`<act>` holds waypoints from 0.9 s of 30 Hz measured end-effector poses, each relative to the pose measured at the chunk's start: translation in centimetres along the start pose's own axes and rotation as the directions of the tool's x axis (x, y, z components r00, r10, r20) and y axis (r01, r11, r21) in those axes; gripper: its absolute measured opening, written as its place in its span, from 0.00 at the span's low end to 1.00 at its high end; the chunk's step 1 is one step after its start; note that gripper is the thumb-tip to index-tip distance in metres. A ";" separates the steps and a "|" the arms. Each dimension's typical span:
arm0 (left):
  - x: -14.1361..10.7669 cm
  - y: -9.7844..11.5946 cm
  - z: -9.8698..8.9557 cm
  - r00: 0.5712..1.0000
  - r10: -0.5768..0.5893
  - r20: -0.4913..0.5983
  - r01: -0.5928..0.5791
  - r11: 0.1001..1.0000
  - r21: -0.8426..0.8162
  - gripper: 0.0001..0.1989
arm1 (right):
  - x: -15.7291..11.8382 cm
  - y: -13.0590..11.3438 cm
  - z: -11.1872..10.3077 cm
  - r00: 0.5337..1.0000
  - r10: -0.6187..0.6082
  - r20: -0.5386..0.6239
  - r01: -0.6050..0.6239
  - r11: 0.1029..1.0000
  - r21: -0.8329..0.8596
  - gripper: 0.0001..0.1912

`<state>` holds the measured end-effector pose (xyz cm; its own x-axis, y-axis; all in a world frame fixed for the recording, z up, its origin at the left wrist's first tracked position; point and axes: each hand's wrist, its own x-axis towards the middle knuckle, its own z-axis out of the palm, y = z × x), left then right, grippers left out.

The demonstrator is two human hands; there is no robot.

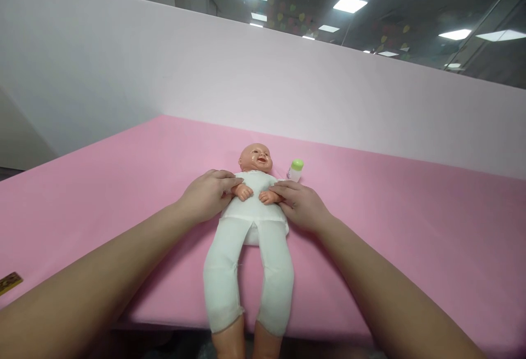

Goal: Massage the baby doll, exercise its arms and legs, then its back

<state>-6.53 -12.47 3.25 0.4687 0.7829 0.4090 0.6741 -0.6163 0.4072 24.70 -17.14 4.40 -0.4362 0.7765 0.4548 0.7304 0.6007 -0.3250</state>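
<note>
A baby doll [256, 205] with a bare head and white cloth body lies on its back on the pink padded surface, its legs toward me and its feet out of view at the bottom. My left hand [209, 192] holds the doll's arm at the left, fingers over the sleeve and thumb lower down. On the other side, my right hand [303, 203] has its fingers bent around the doll's other arm. Both small doll hands rest on the chest. Just beyond my right hand stands a small whitish bottle [295, 174] with a green cap, slightly tilted in view.
The pink padded surface [394, 227] spreads to both sides, with its front edge under the doll's lower legs. A white wall panel [255, 79] rises behind it, with glass above reflecting ceiling lights. A yellow-brown label [10, 282] shows at the far left.
</note>
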 end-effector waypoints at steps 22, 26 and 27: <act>2.0 -6.9 1.0 0.510 -0.817 0.268 0.323 -0.106 -0.940 0.12 | -1.3 12.3 0.1 0.578 0.781 0.236 -0.422 0.039 0.906 0.10; 2.0 -6.8 1.1 0.519 -0.816 0.256 0.317 -0.094 -0.944 0.12 | -1.2 12.0 -0.1 0.563 0.790 0.244 -0.418 0.017 0.908 0.10; 2.0 -6.8 1.1 0.537 -0.810 0.234 0.323 -0.059 -0.945 0.11 | -1.1 11.8 -0.1 0.559 0.795 0.237 -0.419 0.024 0.908 0.11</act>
<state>-9.51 -6.62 0.44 -0.1609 0.9397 -0.3019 -0.4278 0.2092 0.8793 33.85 -10.90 0.15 0.2123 0.9564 -0.2008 -0.2770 -0.1382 -0.9509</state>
